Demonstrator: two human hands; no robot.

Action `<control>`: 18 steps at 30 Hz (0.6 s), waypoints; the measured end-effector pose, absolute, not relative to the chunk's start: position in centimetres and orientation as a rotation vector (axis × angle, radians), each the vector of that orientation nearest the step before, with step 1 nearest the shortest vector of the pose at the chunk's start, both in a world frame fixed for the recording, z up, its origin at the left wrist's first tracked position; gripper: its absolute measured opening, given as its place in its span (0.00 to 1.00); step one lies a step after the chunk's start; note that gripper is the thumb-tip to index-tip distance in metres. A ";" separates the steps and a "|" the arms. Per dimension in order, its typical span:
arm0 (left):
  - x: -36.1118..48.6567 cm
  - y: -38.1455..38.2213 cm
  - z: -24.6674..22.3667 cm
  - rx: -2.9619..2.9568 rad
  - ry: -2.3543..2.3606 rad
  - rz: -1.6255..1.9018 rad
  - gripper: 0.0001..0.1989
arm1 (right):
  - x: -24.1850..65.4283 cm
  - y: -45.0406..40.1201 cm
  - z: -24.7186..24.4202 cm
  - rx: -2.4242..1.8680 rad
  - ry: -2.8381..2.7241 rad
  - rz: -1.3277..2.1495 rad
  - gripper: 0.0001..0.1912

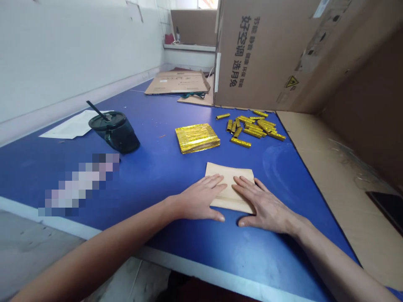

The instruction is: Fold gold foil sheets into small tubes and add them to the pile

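Head view showed your left hand (pixel 199 198) at lower centre, palm down on the left side of the tan paper (pixel 229 202), with your right hand (pixel 264 206) flat on its right side. Each grip was wide, fingers spread and closed on nothing. The paper lay flat on the blue surface (pixel 154 167), its far edge curling slightly; you could not tell whether it was one sheet or several. As a judgement, it was at an early stage, with no fold or wrap finished. Beyond it, a gold bundle (pixel 197 137) lay flat at the centre of the frame, and short gold pieces (pixel 253 132) lay heaped right of centre, seemingly already shaped.

Around you, a pixelated patch (pixel 82 180) hid something at left; above it lay a white sheet (pixel 67 126) and a dark cup (pixel 119 133) with a straw. Flattened cardboard (pixel 176 82) lay at upper centre, and a large carton (pixel 267 54) stood at upper right. None of these touched the paper; only your own hands covered part of it.
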State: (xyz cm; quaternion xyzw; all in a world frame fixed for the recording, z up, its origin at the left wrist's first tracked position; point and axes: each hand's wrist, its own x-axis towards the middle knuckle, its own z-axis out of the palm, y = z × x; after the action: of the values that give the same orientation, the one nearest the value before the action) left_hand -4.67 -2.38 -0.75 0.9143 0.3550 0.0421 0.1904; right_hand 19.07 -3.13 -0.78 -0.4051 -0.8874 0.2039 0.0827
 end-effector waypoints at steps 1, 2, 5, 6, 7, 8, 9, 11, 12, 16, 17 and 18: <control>-4.3 -2.3 -0.7 2.585 1.018 0.107 0.41 | 19.3 -3.1 -0.9 -1.218 -2.636 0.603 0.42; -4.0 -2.2 -0.6 2.599 1.041 0.091 0.39 | 19.5 -3.0 -1.0 -1.220 -2.617 0.592 0.39; -3.0 -2.0 0.1 2.627 1.094 0.053 0.33 | 20.0 -2.8 -1.4 -1.193 -2.554 0.550 0.29; -2.7 -1.9 0.4 2.635 1.107 0.046 0.31 | 20.2 -2.7 -1.5 -1.185 -2.534 0.542 0.27; -2.5 -1.7 0.7 2.639 1.114 0.037 0.29 | 20.2 -2.6 -1.6 -1.185 -2.513 0.540 0.26; -2.4 -1.5 1.0 2.638 1.116 0.033 0.27 | 20.3 -2.6 -1.7 -1.187 -2.491 0.544 0.24; -2.3 -1.3 1.3 2.629 1.122 0.034 0.25 | 20.3 -2.6 -1.7 -1.189 -2.466 0.553 0.22; -2.5 -0.7 1.4 2.592 1.125 0.065 0.23 | 20.3 -2.5 -1.5 -1.184 -2.411 0.576 0.19; -2.6 -0.3 1.4 2.564 1.123 0.095 0.21 | 20.2 -2.5 -1.5 -1.176 -2.387 0.589 0.18; -3.5 1.0 0.3 2.420 1.120 0.283 0.12 | 20.3 -2.2 -1.3 -1.137 -2.303 0.641 0.13; -3.6 1.2 0.0 2.379 1.138 0.337 0.11 | 20.3 -2.2 -1.4 -1.138 -2.279 0.647 0.13; -3.7 1.3 -0.3 2.331 1.157 0.388 0.11 | 20.3 -2.2 -1.4 -1.144 -2.253 0.652 0.12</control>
State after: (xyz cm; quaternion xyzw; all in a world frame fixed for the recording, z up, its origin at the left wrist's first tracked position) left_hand -3.68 1.29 -0.27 0.8572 0.4254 0.1427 0.2527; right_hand 20.31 -2.19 -1.40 -0.4230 -0.8330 0.2410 0.2628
